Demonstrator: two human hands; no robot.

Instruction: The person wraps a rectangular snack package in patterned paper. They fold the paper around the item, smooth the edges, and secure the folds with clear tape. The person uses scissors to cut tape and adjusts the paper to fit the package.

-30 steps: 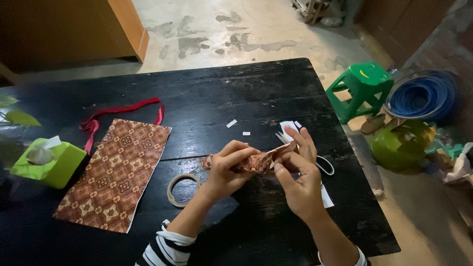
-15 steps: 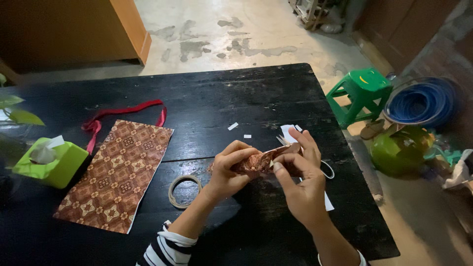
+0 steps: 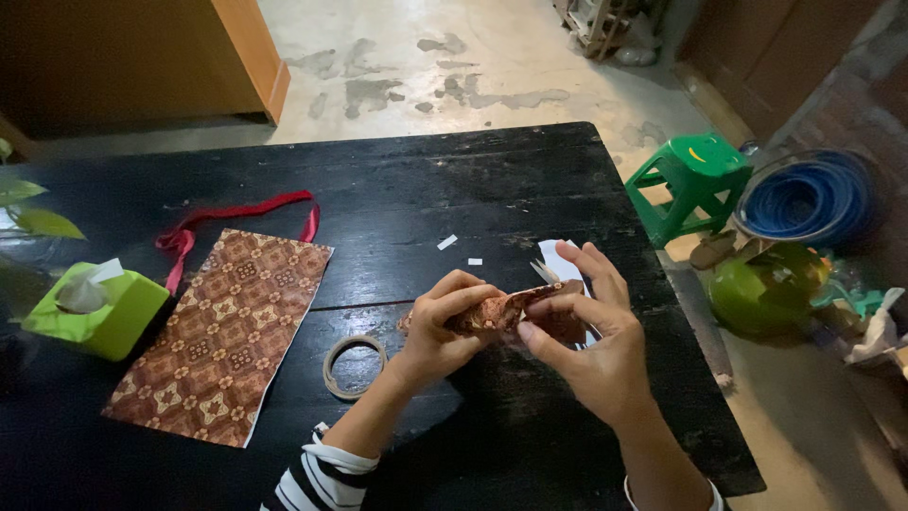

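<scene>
centrally, left hand (image 3: pixel 443 322) and right hand (image 3: pixel 591 336) pinching brown patterned folded paper (image 3: pixel 492 310), green tissue box (image 3: pixel 95 312) far left

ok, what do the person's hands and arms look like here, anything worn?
Both hands bare: no gloves, rings or watch visible on left hand or right hand. Left sleeve is black-and-white striped, pushed up the forearm. Right sleeve shows only a pale edge at the frame bottom.

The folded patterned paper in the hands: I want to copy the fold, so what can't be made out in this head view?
- Folded patterned paper: its middle and underside are covered by the left hand and right hand.
- White scraps: partly behind the right fingers.
- Tape ring: too dim to tell its type.
- Forearms: cut off by the bottom edge.
</scene>
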